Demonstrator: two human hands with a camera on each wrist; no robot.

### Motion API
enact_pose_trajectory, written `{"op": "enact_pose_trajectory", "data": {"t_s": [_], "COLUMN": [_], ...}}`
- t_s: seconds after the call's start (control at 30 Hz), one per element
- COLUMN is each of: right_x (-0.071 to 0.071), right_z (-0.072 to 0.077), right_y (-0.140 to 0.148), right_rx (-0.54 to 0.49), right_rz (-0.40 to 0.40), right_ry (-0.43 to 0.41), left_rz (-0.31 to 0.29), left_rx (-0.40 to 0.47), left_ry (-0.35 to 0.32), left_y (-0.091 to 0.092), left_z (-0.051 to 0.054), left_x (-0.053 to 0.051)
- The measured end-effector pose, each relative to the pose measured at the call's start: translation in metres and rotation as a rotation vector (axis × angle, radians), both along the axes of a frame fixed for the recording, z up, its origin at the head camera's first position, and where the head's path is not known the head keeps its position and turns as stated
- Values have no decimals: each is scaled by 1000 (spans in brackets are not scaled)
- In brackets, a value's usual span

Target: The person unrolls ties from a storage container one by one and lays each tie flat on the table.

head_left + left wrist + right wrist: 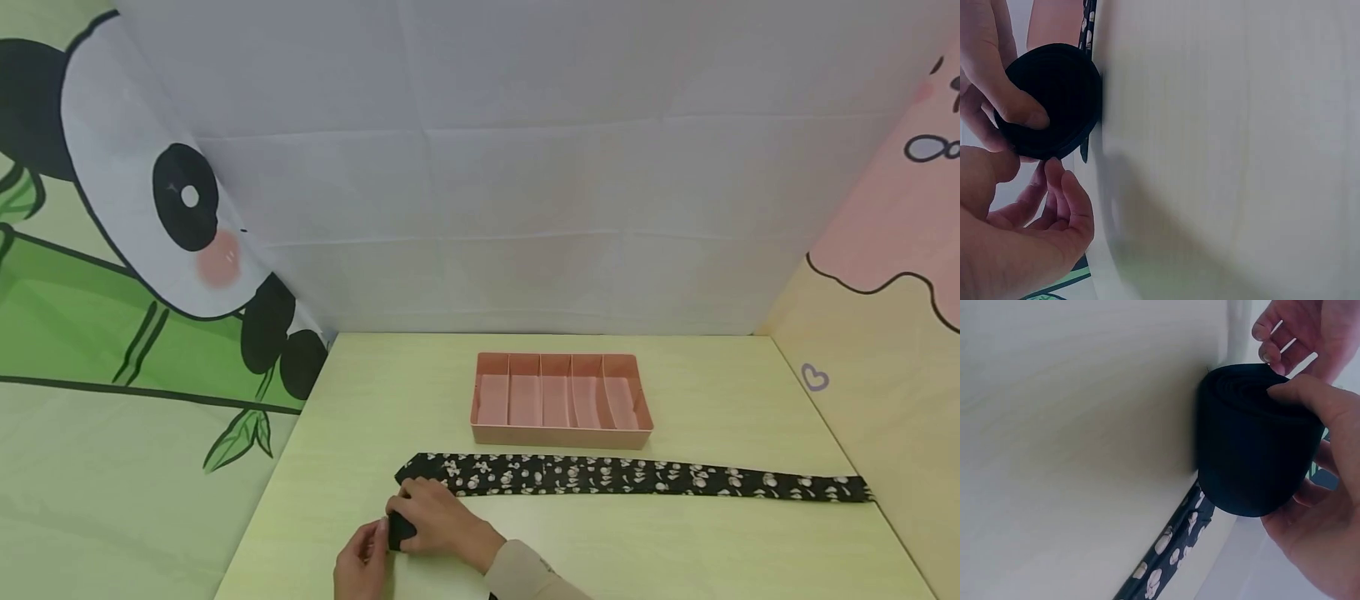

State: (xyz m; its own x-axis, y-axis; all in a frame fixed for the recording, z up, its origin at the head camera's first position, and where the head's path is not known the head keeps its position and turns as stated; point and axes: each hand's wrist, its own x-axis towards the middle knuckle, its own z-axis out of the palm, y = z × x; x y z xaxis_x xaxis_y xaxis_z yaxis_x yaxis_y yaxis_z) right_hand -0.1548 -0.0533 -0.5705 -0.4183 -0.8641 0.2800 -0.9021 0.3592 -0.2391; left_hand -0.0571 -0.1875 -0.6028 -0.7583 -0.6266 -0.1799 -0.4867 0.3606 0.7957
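A plain black rolled-up necktie (401, 531) stands on edge near the front of the table, its wound layers showing in the right wrist view. My right hand (441, 521) grips it, with the thumb on one coiled face and the fingers around the far side. From the left, my left hand (362, 560) has its curled thumb and fingertips against the outer edge of the roll. A second necktie (570, 475), black with a pale floral pattern, lies stretched flat across the table just behind the hands.
Behind the flat necktie stands a pink tray (562, 437) with several narrow compartments. A white cloth (525, 192) hangs along the table's back edge. Printed cloths border both sides. A small dark patterned bit (492, 596) shows beside the right sleeve.
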Motion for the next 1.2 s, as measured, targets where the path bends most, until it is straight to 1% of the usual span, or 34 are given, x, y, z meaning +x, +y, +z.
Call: {"op": "enact_pose_trajectory", "data": {"t_s": [0.03,0.13,0.27,0.37,0.47,0.7,0.87,1.13,1.2], "right_x": [1,2,3,4,4,4,2,2,2], "right_z": [-1,-3,-4,-6,-8,-13,-17,-23,-24], "right_y": [-1,-2,-4,-6,-8,-6,-4,0,2], "right_rx": [-1,1,3,-2,-6,-46,-64,-102,-123], "right_rz": [0,-1,-4,-6,-15,-21,-9,1,0], "right_ry": [4,-36,-75,-60,-45,-118,-156,-142,-140], "left_rz": [-1,0,-6,-15,-27,-81,-93,-91,-93], "left_rx": [4,9,-8,-25,-43,-29,-47,-105,-132], "left_ry": [-3,-3,19,42,51,-5,-22,-66,-71], "left_y": [-1,-2,-3,-5,-9,-24,-27,-26,-25], "left_z": [0,2,6,8,7,7,5,4,4], "left_x": [0,-1,-2,-2,-2,-5,-8,-13,-13]}}
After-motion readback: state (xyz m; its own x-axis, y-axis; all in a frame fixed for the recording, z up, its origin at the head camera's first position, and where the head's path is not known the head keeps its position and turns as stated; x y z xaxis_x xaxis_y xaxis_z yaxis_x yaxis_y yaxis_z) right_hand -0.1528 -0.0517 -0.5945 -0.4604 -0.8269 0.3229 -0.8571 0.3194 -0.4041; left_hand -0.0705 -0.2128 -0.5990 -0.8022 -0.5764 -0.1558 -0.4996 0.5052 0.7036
